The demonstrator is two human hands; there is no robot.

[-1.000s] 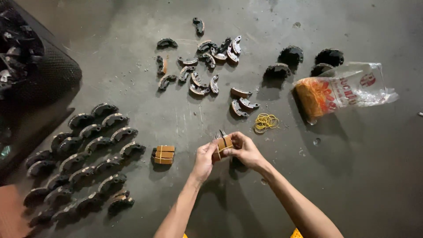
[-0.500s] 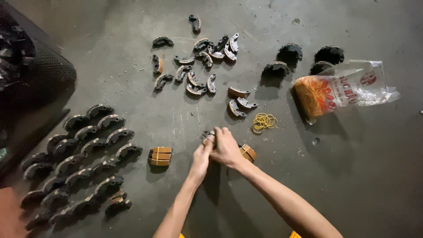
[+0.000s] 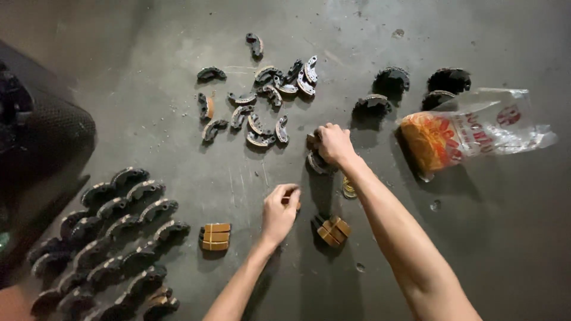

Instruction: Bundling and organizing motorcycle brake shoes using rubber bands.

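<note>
Nearest the camera, the left hand point(image 3: 279, 209) hovers low over the grey concrete floor point(image 3: 493, 238), its fingers point(image 3: 289, 191) curled in around a small brown-edged piece that only just shows at the fingertips. Just right of it lies a banded bundle of brown blocks point(image 3: 333, 230), tilted, and to its left a second bundle point(image 3: 215, 236) lies square on the floor, apart from the hand.

Further out, the right hand point(image 3: 334, 142) reaches forward with its fingers bent down and closed over a curved dark shoe point(image 3: 317, 161); whether it is lifted or only pressed cannot be told. A small heap of yellow rubber bands point(image 3: 348, 189) lies beside the forearm.

At the left, neat rows of curved dark shoes point(image 3: 119, 238) run diagonally. Beyond the hands a loose scatter of the same shoes point(image 3: 262, 104) spreads over the floor, with a few dark stacks point(image 3: 389, 80) further right. A clear plastic bag point(image 3: 470, 128) with orange contents lies at the right. A dark woven sack point(image 3: 41, 148) fills the left edge.
</note>
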